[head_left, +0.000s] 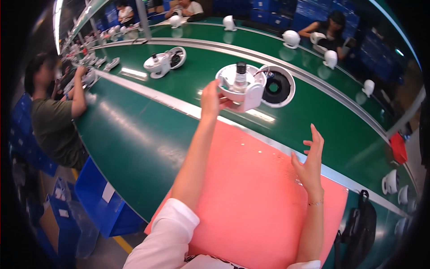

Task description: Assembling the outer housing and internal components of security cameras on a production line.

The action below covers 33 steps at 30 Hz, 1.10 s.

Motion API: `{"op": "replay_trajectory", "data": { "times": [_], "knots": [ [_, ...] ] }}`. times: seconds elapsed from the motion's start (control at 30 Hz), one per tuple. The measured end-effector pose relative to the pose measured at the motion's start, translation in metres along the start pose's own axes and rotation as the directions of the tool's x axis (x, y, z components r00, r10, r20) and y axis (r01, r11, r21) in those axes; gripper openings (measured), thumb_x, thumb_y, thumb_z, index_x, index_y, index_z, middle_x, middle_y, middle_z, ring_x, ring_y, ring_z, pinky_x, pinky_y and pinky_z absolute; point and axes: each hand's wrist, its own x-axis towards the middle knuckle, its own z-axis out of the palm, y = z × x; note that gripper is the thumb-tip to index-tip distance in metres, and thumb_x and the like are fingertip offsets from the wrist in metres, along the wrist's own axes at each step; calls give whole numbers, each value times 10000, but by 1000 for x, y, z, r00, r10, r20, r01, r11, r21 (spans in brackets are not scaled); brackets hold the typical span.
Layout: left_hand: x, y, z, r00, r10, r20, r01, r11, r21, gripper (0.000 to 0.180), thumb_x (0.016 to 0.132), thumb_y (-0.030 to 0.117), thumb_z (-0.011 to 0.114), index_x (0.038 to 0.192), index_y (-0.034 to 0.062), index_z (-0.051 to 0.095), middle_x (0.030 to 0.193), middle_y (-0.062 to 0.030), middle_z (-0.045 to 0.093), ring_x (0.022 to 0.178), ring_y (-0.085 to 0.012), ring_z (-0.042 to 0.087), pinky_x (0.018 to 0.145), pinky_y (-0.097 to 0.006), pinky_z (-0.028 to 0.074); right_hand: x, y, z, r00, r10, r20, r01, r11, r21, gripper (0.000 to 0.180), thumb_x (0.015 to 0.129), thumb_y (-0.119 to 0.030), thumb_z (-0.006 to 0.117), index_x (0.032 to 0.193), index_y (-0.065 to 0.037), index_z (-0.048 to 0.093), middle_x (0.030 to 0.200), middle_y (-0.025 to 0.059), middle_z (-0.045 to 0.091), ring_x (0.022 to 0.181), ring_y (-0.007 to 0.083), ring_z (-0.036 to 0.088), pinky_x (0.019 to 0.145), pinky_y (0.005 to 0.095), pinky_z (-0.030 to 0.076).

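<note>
My left hand (pixel 211 99) reaches forward over the belt and grips the near left side of a white rounded housing (pixel 253 97). Inside its open bowl stands a small clear-bodied cylinder with a black top (pixel 241 75). Joined to the housing by thin wires, or lying right against it, is a round white cover (pixel 291 92) with a black ring (pixel 277 87) inside. My right hand (pixel 310 163) is raised above the pink mat (pixel 251 193), fingers apart and holding nothing. A bracelet circles that wrist.
Another opened white housing (pixel 156 66) sits farther left on the green conveyor belt (pixel 197 62). A metal rail (pixel 174 104) separates belt and bench. Blue bins (pixel 101 197) stand left, near a seated co-worker (pixel 56 116). A black bag (pixel 362 224) lies right. Others work across the line.
</note>
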Motion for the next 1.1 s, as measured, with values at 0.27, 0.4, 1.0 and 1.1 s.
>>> {"op": "replay_trajectory", "data": {
  "times": [0.27, 0.4, 1.0, 1.1],
  "knots": [
    [-27, 18, 29, 983, -54, 174, 21, 983, 185, 437, 835, 397, 452, 1095, 52, 514, 796, -152, 630, 637, -214, 638, 564, -302, 522, -4, -22, -28, 955, -293, 41, 291, 907, -305, 667, 618, 56, 691, 1202, -229, 539, 1348, 139, 235, 1161, 348, 302, 930, 404, 361],
    [-30, 24, 27, 979, -63, 192, 22, 978, 206, 447, 821, 383, 475, 1098, 37, 527, 834, -179, 616, 633, -244, 632, 556, -306, 514, -11, -22, -29, 935, -347, 69, 348, 865, -361, 502, 606, 61, 692, 1026, -198, 603, 1342, 142, 249, 1179, 363, 250, 936, 412, 347],
    [-89, -19, 70, -113, -683, 722, -363, 705, 610, 389, 830, 320, 543, 1009, -11, 642, 933, -90, 634, 862, -133, 567, 767, -262, 449, -19, -46, -50, 764, -228, 604, -264, 743, 614, 496, 740, -252, 726, 1065, -63, 403, 997, 63, 481, 967, 161, 441, 847, 300, 355],
    [-97, 2, 64, 79, -654, 753, -227, 723, 652, 404, 857, 361, 505, 1005, 7, 631, 936, -92, 646, 855, -159, 598, 743, -274, 468, -14, -44, -81, 701, -522, 486, 122, 758, 640, 423, 604, -103, 783, 920, -53, 508, 1040, 117, 558, 972, 272, 521, 847, 372, 406]
  ]
}}
